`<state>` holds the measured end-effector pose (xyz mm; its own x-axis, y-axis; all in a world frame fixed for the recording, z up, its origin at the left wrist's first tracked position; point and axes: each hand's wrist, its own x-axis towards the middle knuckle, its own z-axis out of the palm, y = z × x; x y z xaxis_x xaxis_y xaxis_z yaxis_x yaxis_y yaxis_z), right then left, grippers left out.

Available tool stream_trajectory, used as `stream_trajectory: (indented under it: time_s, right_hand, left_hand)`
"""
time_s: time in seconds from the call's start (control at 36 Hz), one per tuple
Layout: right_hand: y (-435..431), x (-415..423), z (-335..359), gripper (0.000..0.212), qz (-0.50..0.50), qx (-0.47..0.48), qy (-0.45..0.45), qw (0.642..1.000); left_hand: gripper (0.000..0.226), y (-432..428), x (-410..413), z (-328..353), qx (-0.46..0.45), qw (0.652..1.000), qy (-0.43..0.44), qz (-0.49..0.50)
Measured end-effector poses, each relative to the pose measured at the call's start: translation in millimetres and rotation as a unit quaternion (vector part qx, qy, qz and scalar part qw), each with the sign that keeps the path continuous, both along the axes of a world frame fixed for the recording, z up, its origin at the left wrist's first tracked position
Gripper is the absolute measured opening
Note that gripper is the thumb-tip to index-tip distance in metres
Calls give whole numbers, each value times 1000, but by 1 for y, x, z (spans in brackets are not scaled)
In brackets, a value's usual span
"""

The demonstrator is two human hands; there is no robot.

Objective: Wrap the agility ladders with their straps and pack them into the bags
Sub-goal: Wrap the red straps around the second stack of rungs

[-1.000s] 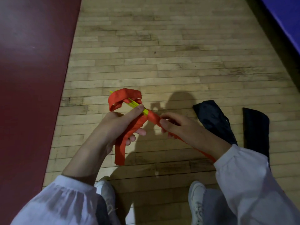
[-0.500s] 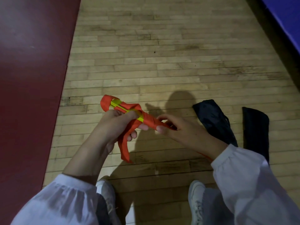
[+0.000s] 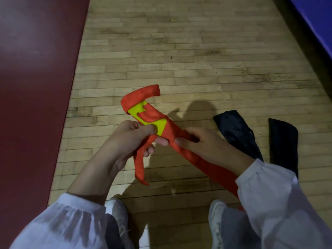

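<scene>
The folded agility ladder (image 3: 159,125), yellow rungs bound in its orange strap (image 3: 188,157), is held in the air above the person's shoes, with its long axis running from far-left down toward the right sleeve. The left hand (image 3: 133,135) grips the bundle, fingers curled round it. The right hand (image 3: 206,141) pinches the strap just beside it. A loose strap end curls off the far tip, nearer the left hand. One dark bag (image 3: 237,130) and a second bag (image 3: 282,142) lie to the right on the wooden floor (image 3: 179,51), which a red mat (image 3: 36,87) borders.
</scene>
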<state>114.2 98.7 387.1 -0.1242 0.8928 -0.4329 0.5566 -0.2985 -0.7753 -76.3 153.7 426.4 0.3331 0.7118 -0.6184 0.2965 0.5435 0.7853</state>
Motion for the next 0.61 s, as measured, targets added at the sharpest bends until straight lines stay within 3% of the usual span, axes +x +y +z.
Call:
stream_trajectory:
  time_s: [0.17, 0.39, 0.61]
  right_hand:
    - [0, 0, 4, 39, 7, 35, -49, 998]
    - [-2, -2, 4, 36, 25, 78, -82, 993]
    - [-2, -5, 8, 35, 51, 90, -97, 990]
  left_hand:
    - [24, 3, 1, 1, -33, 999, 9, 19]
    - [53, 3, 3, -1, -30, 999, 37, 26]
    - [37, 2, 7, -5, 10, 996, 62, 67]
